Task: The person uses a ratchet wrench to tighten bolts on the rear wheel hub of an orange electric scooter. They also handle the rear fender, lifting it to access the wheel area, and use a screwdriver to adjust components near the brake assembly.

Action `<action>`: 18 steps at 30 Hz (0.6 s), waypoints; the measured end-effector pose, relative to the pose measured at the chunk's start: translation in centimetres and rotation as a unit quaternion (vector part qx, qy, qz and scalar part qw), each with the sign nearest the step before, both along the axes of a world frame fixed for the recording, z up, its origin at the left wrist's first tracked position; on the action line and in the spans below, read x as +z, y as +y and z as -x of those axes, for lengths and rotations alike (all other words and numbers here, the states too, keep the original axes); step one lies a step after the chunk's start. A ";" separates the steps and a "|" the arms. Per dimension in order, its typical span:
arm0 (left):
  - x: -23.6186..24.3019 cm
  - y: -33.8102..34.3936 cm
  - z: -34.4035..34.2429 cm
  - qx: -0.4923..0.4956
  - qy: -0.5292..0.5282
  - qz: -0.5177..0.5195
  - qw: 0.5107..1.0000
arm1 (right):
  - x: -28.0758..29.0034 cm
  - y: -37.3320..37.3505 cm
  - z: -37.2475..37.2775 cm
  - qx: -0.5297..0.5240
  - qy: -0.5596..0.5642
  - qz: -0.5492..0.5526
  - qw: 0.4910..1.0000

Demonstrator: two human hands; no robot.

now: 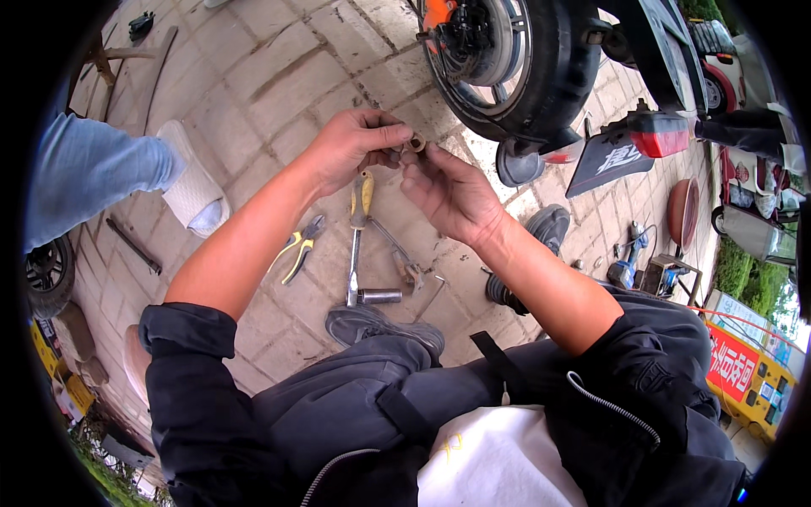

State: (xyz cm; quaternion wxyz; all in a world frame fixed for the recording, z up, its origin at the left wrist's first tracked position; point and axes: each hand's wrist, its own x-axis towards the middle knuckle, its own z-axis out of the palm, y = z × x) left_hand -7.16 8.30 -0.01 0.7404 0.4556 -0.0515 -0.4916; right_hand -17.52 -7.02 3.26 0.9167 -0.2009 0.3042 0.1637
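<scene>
With the clock centred on a small metal ring (pixel 417 144), the left hand (pixel 353 154) sits at 9 o'clock, pinching it between thumb and fingers. The right hand (pixel 460 198), at 5, has bent fingertips right by its edge; I cannot tell whether they grip. On the paving (pixel 258 325), a yellow-handled socket wrench (pixel 356 245) lies toward 7, pliers (pixel 309 236) between 7 and 8. A wheel (pixel 549 84) stands at 2.

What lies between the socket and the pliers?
Head view: the yellow-handled tool's shaft, beside the socket, then bare paving up to the pliers.
</scene>
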 end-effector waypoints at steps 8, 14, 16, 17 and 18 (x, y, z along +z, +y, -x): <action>0.9 -0.2 0.2 0.016 -0.018 -0.026 0.999 | 0.1 0.3 -0.5 -0.020 -0.031 0.142 0.989; 2.0 -1.1 1.3 0.027 -0.159 -0.099 0.982 | 1.4 1.3 -0.6 0.009 -0.051 0.333 0.942; 1.8 -1.1 0.8 0.015 -0.166 -0.084 0.982 | 2.0 1.3 -0.7 0.028 -0.071 0.361 0.929; 1.7 -1.2 0.4 0.044 -0.171 -0.083 0.981 | 2.3 1.5 -0.8 0.023 -0.065 0.384 0.921; 1.5 -1.4 -0.1 0.073 -0.176 -0.080 0.978 | 2.6 1.7 -0.7 0.017 -0.060 0.408 0.911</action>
